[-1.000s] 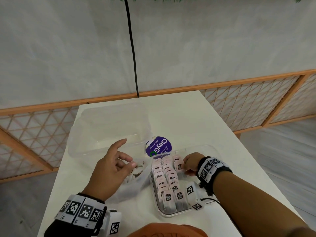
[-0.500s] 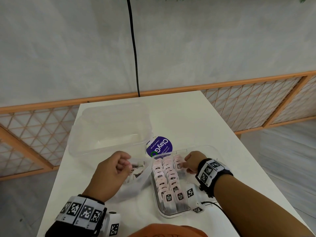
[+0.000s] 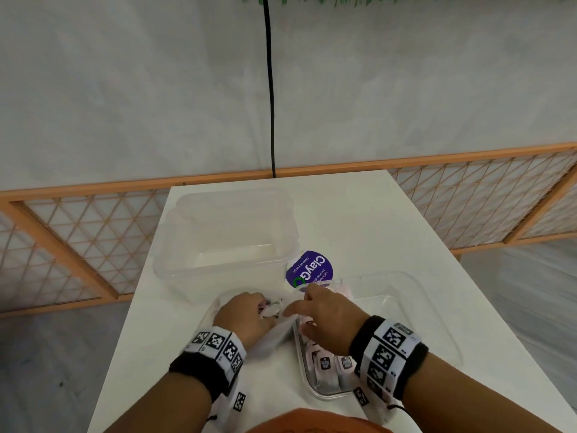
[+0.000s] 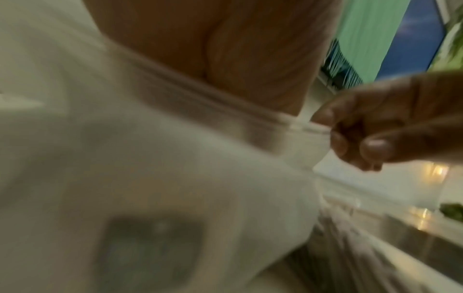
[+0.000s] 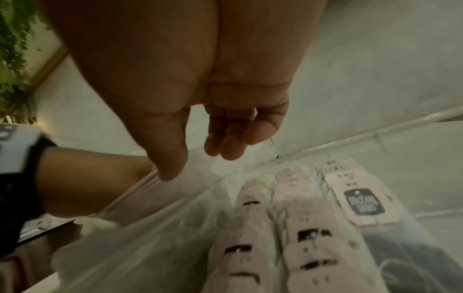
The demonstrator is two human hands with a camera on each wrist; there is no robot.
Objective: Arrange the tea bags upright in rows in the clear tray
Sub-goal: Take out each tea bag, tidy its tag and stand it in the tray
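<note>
Several pink-tagged tea bags (image 3: 326,364) stand in rows at the left end of the clear tray (image 3: 406,285); in the right wrist view the tea bags (image 5: 300,218) show up close. Left of the tray lies a clear plastic zip bag (image 3: 271,335) with loose tea bags in it. My left hand (image 3: 265,310) is at the bag's mouth with curled fingers on its rim. My right hand (image 3: 293,310) reaches left across the tray's edge. In the left wrist view, the right hand (image 4: 350,142) pinches the zip strip of the bag (image 4: 175,158).
A larger clear container (image 3: 224,239) stands behind the bag at the back left. A round purple ClayGo pack (image 3: 310,270) sits between it and the tray. The white table (image 3: 374,220) drops off left and right, with an orange lattice fence beyond.
My right hand left the tea bags in the tray and moved left to the bag's rim. My left hand went from open to curled on the bag. The view tilted down.
</note>
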